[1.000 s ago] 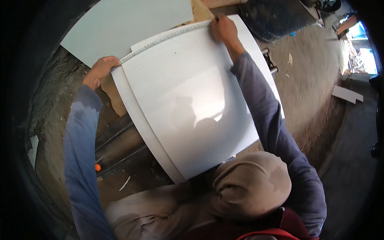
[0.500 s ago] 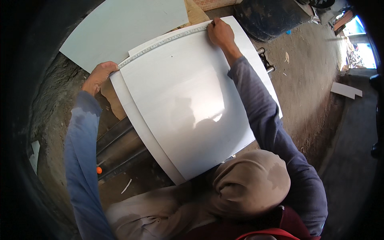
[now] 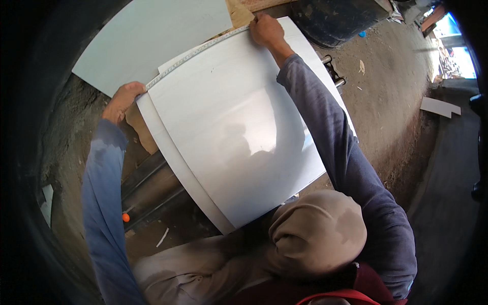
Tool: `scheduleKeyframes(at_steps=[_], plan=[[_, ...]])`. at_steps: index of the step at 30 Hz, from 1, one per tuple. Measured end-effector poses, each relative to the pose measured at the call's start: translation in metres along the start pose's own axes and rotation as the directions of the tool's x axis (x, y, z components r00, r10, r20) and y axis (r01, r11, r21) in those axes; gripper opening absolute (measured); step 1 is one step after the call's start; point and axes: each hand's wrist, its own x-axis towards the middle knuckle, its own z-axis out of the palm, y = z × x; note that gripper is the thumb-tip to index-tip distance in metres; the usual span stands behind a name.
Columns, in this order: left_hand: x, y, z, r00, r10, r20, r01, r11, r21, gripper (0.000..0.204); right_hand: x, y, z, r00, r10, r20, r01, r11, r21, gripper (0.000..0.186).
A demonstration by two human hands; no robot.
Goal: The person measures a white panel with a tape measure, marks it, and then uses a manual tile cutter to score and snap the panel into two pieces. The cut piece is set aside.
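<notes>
A glossy white sheet lies across my lap area, on top of another white sheet whose left edge sticks out from under it. Along the far edge stretches a pale measuring tape with fine marks. At the far left corner my left hand pinches the tape's end against the sheet. Farther right, my right hand is closed on the tape near the far right corner, its fingertips partly hidden. My right forearm passes over the sheet's right side.
A large pale panel lies beyond the far edge. A dark drum-like container stands at the far right. Metal tube ends poke out beside the sheets. An orange ball-like thing is near my left arm; a white offcut lies right.
My right hand has shifted a little left and away along the far edge. My left hand stays at the corner. The view has moved slightly.
</notes>
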Motion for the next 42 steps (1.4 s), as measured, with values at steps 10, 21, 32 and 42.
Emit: scheduleKeyframes(at_steps=[10, 21, 32, 42], plan=[[-0.039, 0.051, -0.007, 0.988, 0.150, 0.035, -0.154, 0.960, 0.236, 0.015, -0.117, 0.029, -0.069, 0.981, 0.091, -0.173, -0.008, 0.904, 0.428, 0.032], [-0.142, 0.134, 0.043, 0.970, 0.243, 0.020, -0.239, 0.933, 0.270, 0.010, -0.300, 0.198, -0.143, 0.888, 0.279, -0.366, -0.287, 0.957, 0.034, 0.047], [-0.284, 0.052, 0.169, 0.889, -0.012, 0.458, -0.076, 0.982, 0.175, 0.017, -0.467, 0.201, -0.129, 0.771, 0.613, 0.174, -0.464, 0.352, 0.813, 0.058], [-0.306, -0.058, 0.194, 0.946, -0.005, 0.324, -0.008, 0.999, 0.039, 0.017, -0.458, 0.250, -0.117, 0.681, 0.686, 0.256, -0.556, 0.256, 0.791, 0.044]])
